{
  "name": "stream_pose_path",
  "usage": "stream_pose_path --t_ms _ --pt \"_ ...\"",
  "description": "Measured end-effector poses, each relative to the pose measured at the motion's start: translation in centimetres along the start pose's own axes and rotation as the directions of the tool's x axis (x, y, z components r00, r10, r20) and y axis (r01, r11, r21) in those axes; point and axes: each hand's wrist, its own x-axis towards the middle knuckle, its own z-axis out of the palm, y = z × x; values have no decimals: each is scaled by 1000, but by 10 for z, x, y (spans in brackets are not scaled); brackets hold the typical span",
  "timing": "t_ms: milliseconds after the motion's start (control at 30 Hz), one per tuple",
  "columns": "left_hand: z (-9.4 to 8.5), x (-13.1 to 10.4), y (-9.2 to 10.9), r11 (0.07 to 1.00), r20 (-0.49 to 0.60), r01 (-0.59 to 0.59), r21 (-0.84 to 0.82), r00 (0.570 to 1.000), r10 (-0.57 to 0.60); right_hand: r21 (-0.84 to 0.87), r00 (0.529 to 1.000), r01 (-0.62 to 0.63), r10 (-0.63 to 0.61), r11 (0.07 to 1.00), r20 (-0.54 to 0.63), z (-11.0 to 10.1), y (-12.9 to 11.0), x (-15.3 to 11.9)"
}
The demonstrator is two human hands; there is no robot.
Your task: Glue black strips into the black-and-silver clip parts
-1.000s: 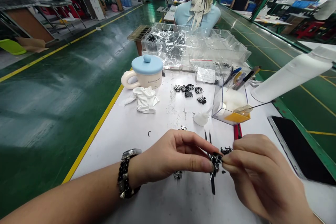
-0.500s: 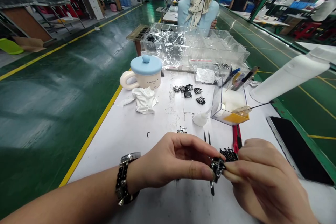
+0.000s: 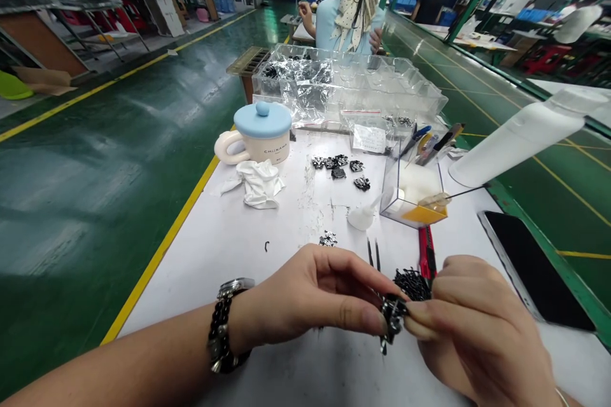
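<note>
My left hand [image 3: 310,299] pinches a small black-and-silver part [image 3: 393,318] between thumb and fingers above the table. At the right edge of that part, my right hand [image 3: 477,324] has its thumb and forefinger pressed together; what lies between those tips is hidden. Just behind the part is a pile of small black pieces [image 3: 413,283]. Tweezers [image 3: 377,255] lie on the table, partly covered by my left hand. Beyond my left hand sits a small cluster of silver pieces [image 3: 328,239]. Several similar black-and-silver parts [image 3: 338,173] lie farther back.
A lidded mug [image 3: 262,133] and crumpled white tissue [image 3: 260,184] stand at the left. To the right are a small-tipped bottle [image 3: 361,217], a clear box [image 3: 414,197] with pens, a red cutter [image 3: 426,248], a white bottle [image 3: 520,137] and a phone [image 3: 539,267]. Clear trays [image 3: 372,89] line the back; a person sits beyond.
The whole view has shifted slightly. Both hands keep their pinch at the part, which has tilted a little. The person beyond the trays now has a raised hand showing at the left.
</note>
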Motion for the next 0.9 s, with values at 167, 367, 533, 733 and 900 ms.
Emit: stream_pose_path --t_ms 167,367,533,733,900 --pt "1 0 1 1000 -8 -6 16 1000 6 21 1000 15 -15 1000 -26 1 0 2" --pt "2 -1 1 999 -17 -21 37 1000 21 69 998 -51 53 996 -33 3 -3 -4" --pt "3 0 4 997 -43 -53 63 998 55 297 991 -121 133 947 -20 7 4 -6" --pt "2 0 6 994 -36 -64 92 997 68 378 994 -110 96 919 56 4 12 1" --pt "1 0 2 999 -41 -8 40 999 10 77 1000 -5 4 997 15 -1 4 0"
